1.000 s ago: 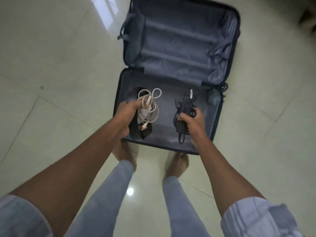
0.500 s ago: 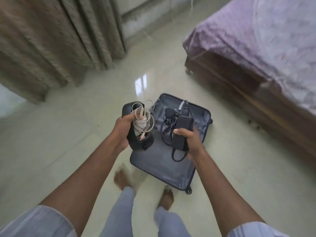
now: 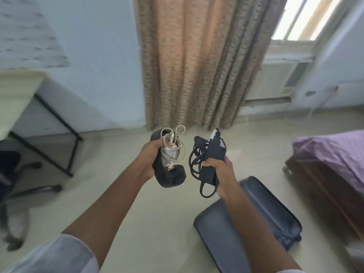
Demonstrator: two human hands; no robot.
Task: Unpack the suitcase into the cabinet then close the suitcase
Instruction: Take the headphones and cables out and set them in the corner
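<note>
My left hand grips a black curved holder together with a coiled white cable and its white plug. My right hand holds a black power adapter with its black cord looped beside it. Both are raised in front of me, a short gap between them. The dark blue suitcase lies open on the floor at the lower right, partly behind my right forearm. No cabinet is in view.
A brown curtain hangs straight ahead. A pale desk with black legs and a black office chair stand at the left. A bed with a purple cover is at the right, under a window with a white unit.
I have lifted both bundles out of the suitcase and risen. The view has swung up and left, so the suitcase now sits low at the right and the curtain fills the middle.
</note>
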